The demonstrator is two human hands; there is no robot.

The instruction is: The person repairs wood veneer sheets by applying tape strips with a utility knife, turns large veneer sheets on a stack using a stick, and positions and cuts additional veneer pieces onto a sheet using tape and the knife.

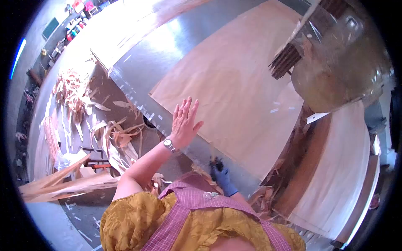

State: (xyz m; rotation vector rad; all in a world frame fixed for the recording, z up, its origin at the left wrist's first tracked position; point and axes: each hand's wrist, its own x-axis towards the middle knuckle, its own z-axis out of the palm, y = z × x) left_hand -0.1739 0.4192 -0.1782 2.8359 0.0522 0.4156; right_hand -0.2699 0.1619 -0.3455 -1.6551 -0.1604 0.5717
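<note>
1. In the centre of the frame, the bare left hand (182, 127), a silver-coloured wristwatch (168, 144) on its wrist, is over the near edge of a broad, pale tan, thin wood-like sheet (228, 92); its fingers (194, 109) are open and extended, the thumb apart. Contact cannot be told.
2. At the lower centre, the right hand (224, 179), in a blue glove with dark fingers, is beside the sheet's near edge. The fingers are bent near a narrow, pale, blurred piece (212, 154); whether they grip it cannot be told.
3. From the upper right to the lower centre, the sheet lies flat on a smooth grey table (146, 71).
4. At the left, tangled tan strips (71, 94) lie in a heap.
5. At the upper right hangs or stands a crumpled, clear yellowish plastic covering (343, 67).
6. At the lower right are broad pale and brown sheets (335, 167).
</note>
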